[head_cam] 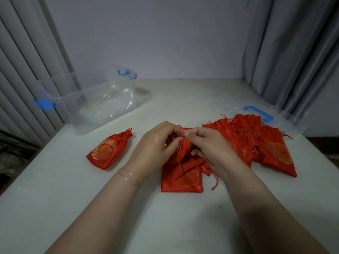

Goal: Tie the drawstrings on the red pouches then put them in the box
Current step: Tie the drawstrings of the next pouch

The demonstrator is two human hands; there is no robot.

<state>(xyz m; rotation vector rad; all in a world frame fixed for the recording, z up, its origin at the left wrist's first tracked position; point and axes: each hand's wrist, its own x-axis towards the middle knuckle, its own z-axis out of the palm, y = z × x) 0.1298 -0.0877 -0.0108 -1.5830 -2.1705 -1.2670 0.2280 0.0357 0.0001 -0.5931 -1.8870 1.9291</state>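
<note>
A red pouch [181, 173] with gold print lies in the middle of the table, its gathered neck raised between my hands. My left hand [156, 145] and my right hand [209, 149] both pinch its red drawstrings at the neck; one cord end trails down by my right wrist. Another red pouch [108, 149] with its neck drawn shut lies apart to the left. A pile of several red pouches [266, 143] lies to the right. The clear plastic box [99, 101] with blue clips stands open at the back left, with nothing visible inside.
The box's clear lid [260, 112] with a blue handle lies at the back right, partly under the pile. Grey curtains hang on both sides and a wall closes the back. The white table [165, 217] reaches to the frame's near edge.
</note>
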